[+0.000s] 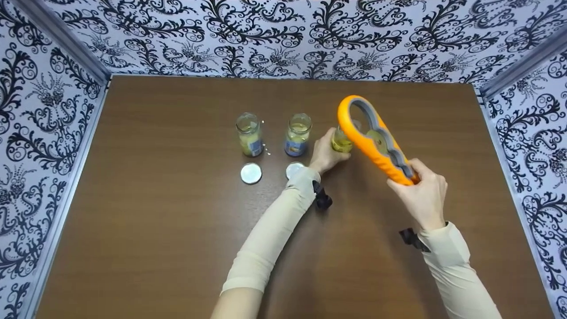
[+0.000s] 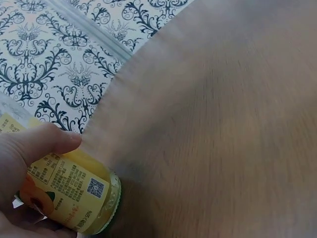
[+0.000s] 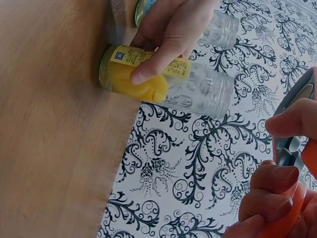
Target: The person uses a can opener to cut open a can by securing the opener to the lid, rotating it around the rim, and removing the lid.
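Observation:
My left hand (image 1: 327, 153) grips a glass jar (image 1: 341, 144) standing on the table. Its yellow label (image 2: 64, 183) shows a peach-like fruit, and yellow fruit pieces lie in its lower part. The jar's threaded rim (image 3: 223, 96) is bare of a lid in the right wrist view. My right hand (image 1: 423, 195) holds an orange and grey jar opener (image 1: 372, 153) by its handle end, raised above the table and partly in front of the jar. A yellowish disc (image 1: 378, 141) like a lid shows within the opener's frame; whether it is held there I cannot tell.
Two open jars, a left one (image 1: 249, 135) and a middle one (image 1: 297, 135), stand left of my left hand. White lids (image 1: 251, 173) (image 1: 294, 169) lie before them, one partly behind my wrist. Small white bits lie between the jars. Patterned walls (image 1: 274, 40) border the brown table (image 1: 155, 221).

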`<state>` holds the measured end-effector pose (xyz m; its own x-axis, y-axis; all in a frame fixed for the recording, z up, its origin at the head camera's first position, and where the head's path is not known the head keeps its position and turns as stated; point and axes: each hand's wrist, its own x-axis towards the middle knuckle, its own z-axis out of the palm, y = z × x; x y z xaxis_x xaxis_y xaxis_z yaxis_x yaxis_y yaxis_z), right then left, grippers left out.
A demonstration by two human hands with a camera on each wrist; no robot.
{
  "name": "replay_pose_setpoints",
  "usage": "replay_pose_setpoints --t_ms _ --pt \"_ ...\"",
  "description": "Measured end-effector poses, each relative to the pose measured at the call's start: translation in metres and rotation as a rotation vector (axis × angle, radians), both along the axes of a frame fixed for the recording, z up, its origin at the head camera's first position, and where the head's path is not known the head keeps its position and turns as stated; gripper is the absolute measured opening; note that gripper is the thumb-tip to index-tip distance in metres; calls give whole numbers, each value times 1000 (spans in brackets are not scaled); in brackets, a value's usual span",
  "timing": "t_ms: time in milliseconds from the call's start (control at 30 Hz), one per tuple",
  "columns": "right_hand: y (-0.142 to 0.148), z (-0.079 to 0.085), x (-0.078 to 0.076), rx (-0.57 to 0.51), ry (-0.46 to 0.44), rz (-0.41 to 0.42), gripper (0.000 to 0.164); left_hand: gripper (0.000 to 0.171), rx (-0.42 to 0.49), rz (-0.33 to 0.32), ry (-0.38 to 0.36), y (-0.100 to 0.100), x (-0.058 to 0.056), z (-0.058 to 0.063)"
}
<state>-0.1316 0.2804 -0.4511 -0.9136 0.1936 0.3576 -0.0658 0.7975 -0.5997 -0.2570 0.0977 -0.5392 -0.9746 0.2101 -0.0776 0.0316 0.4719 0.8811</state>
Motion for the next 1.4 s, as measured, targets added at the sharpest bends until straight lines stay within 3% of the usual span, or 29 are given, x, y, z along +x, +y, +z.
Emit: replay_pose_setpoints --t_ms 133,400,567,700,867,1200,1400 --pt "-2 -1 1 0 4 8 16 62 24 8 36 1 -3 -1" --pt "-3 -2 1 -12 -5 3 17 96 60 28 43 -3 -4 -5" --pt "-1 -4 3 -9 -14 -7 17 96 93 34 28 -10 -3 3" --pt "0 -4 3 -1 -25 -16 15 97 120 -1 74 -15 0 16" --pt "-1 -6 4 3 -32 -16 15 98 149 -30 133 -21 8 28" --pt "0 -11 7 -8 -52 -18 17 92 94 -88 100 -43 30 42" --pt "-1 -13 9 -8 -39 -6 17 82 62 -139 121 -50 45 49"
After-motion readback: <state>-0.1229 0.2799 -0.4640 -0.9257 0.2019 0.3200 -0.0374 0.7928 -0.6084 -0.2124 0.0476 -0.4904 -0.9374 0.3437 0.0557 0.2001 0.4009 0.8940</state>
